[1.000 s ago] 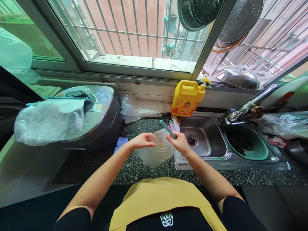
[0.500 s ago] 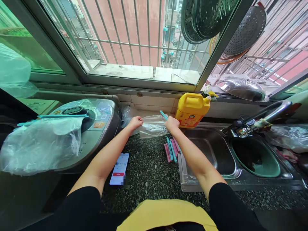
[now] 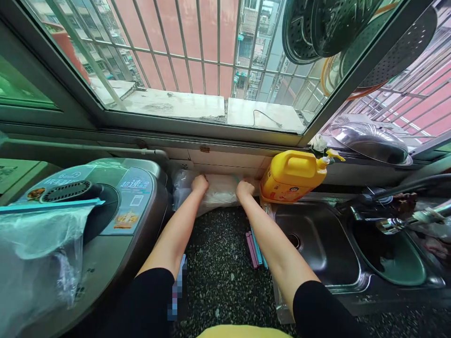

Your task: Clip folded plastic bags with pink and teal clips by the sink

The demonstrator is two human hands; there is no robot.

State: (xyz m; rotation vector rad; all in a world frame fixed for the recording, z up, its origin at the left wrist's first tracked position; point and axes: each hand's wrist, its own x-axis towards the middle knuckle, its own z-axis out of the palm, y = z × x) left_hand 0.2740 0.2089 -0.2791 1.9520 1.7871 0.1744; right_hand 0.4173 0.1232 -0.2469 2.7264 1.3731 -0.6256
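A clear plastic bag [image 3: 221, 191] lies stretched between my two hands at the back of the counter, against the tiled wall. My left hand [image 3: 200, 184] is closed on its left side, with the fingertips turned away from view. At the bag's right side my right hand [image 3: 244, 188] is also closed. A faint blue-green edge shows just left of the right hand, probably a bag clip; how it is held is hidden. Several pink and blue bag clips [image 3: 252, 250] lie on the counter, partly covered by my right forearm.
A yellow jug [image 3: 293, 176] stands right of my right hand, beside the steel sink [image 3: 317, 244]. On the left, a grey rice cooker [image 3: 136, 206] carries a plastic bag with a blue clip [image 3: 45, 234]. A phone [image 3: 179, 286] lies partly under my left arm. The dark speckled counter [image 3: 221, 263] stretches between my arms.
My view has moved nearer the counter. Both hands have lowered with the bag toward the wall, and their backs now face me. The blue clip at my right hand no longer sticks up visibly.
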